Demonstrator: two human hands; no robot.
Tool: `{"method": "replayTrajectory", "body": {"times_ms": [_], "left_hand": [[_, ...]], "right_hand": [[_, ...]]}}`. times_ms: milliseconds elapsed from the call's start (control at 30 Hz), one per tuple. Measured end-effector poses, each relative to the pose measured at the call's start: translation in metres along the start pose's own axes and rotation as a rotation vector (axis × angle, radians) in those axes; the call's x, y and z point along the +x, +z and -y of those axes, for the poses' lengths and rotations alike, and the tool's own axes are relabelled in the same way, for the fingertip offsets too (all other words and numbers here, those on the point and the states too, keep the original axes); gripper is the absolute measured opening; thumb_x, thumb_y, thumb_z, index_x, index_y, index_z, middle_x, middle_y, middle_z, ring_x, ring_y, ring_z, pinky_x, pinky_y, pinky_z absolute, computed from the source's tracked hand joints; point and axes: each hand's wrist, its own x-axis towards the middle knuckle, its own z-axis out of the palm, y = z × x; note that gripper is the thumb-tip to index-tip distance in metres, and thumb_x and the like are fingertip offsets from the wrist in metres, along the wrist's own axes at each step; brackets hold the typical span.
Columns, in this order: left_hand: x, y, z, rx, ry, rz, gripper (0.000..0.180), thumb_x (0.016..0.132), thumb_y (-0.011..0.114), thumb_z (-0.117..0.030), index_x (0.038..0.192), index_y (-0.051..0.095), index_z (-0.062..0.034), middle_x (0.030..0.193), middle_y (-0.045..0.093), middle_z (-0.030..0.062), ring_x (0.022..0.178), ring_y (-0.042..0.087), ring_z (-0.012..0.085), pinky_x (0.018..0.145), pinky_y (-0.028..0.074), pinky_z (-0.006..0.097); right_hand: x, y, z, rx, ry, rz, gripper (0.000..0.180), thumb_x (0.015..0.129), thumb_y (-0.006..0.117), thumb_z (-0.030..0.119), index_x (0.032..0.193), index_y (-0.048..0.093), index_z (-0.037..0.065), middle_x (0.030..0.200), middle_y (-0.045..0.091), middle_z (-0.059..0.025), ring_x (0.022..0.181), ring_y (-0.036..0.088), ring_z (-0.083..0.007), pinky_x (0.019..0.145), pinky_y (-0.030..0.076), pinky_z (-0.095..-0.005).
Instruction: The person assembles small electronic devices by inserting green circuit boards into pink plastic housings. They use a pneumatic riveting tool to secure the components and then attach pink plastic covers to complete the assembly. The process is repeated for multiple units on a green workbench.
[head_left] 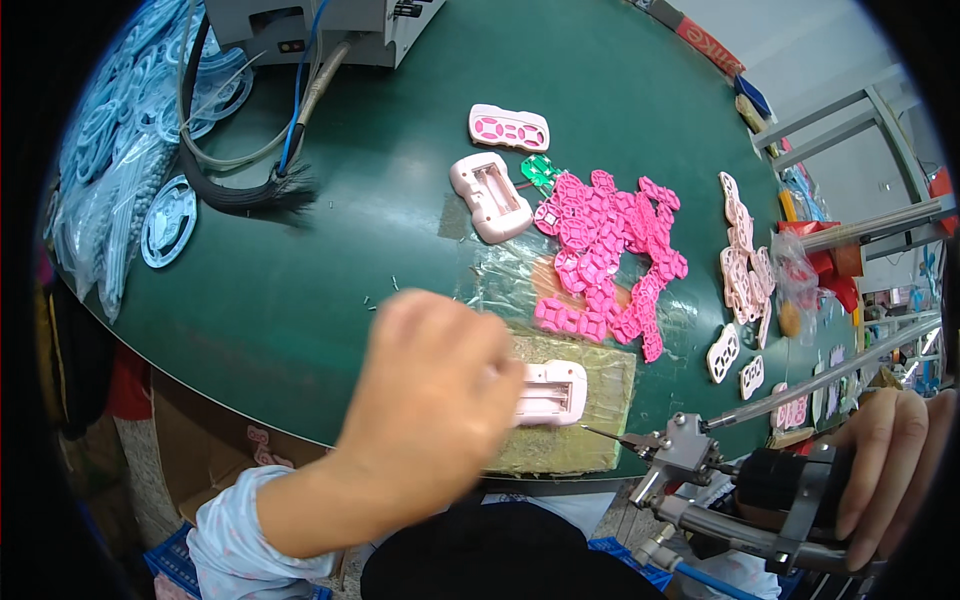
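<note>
My left hand [430, 380] is closed, with its back toward me, over the left part of a pale pink plastic controller casing [558, 393]. Its fingertips are hidden, so I cannot tell what they pinch. The casing lies with its battery compartment up on a tape-wrapped block [600, 440]. On the right, my right hand [885, 470] grips the black body of an arm-mounted power screwdriver [775, 490]. The thin bit points left, its tip close to the casing's lower right corner.
Farther back lie another casing [492, 200], a casing with pink buttons [508, 128], a green circuit board [541, 173] and a pile of pink button pads [605, 230]. Pale faceplates [740, 250] are at right, light-blue plastic parts [110, 120] at left. Tiny screws [395, 283] are scattered mid-table.
</note>
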Motion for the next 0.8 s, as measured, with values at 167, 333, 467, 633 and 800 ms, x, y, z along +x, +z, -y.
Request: {"method": "replayTrajectory", "body": {"times_ms": [167,333,467,633,800], "left_hand": [[-0.005,0.01,-0.006,-0.144,-0.098,-0.018,0.057,0.068,0.077,-0.013,0.12,0.058,-0.0016,0.118,0.056,0.0137,0.11,0.052,0.0344,0.095,0.039,0.05],[-0.004,0.051,-0.011,-0.273,-0.012,0.104,0.061,0.071,0.076,-0.011,0.127,0.054,-0.0014,0.121,0.055,0.0135,0.112,0.051,0.0345,0.096,0.04,0.046],[-0.01,0.051,-0.009,-0.25,-0.067,0.098,0.059,0.07,0.077,-0.01,0.125,0.056,-0.0011,0.118,0.056,0.0129,0.11,0.052,0.0333,0.094,0.042,0.045],[-0.009,0.05,-0.009,-0.338,-0.087,0.069,0.057,0.069,0.077,-0.009,0.122,0.058,-0.0006,0.117,0.057,0.0126,0.108,0.053,0.0329,0.092,0.043,0.044],[-0.008,0.044,-0.009,-0.351,-0.082,0.1,0.055,0.07,0.077,-0.008,0.121,0.059,-0.0009,0.115,0.058,0.0127,0.106,0.054,0.0327,0.091,0.043,0.043]], "right_hand": [[-0.009,0.005,-0.003,-0.022,0.045,-0.056,0.069,0.096,0.058,0.012,0.154,0.021,0.02,0.078,0.059,-0.0059,0.063,0.062,-0.0179,0.056,0.055,-0.0311],[0.017,-0.026,0.038,-0.121,0.318,0.256,0.018,0.088,0.063,-0.002,0.098,0.051,0.007,0.079,0.065,-0.0121,0.07,0.068,-0.0189,0.068,0.06,-0.0289],[0.017,-0.036,0.02,-0.138,0.379,0.318,0.015,0.087,0.065,-0.002,0.074,0.06,0.003,0.074,0.067,-0.0097,0.068,0.069,-0.0147,0.071,0.062,-0.0242],[-0.008,-0.018,0.006,-0.281,0.353,0.049,0.018,0.091,0.064,0.013,0.077,0.053,0.008,0.066,0.068,-0.0035,0.058,0.065,-0.0093,0.064,0.059,-0.0208],[0.034,-0.011,0.013,-0.079,0.375,0.369,0.059,0.093,0.058,0.003,0.146,0.033,0.014,0.075,0.058,-0.0088,0.062,0.061,-0.0229,0.059,0.052,-0.0382]]}}
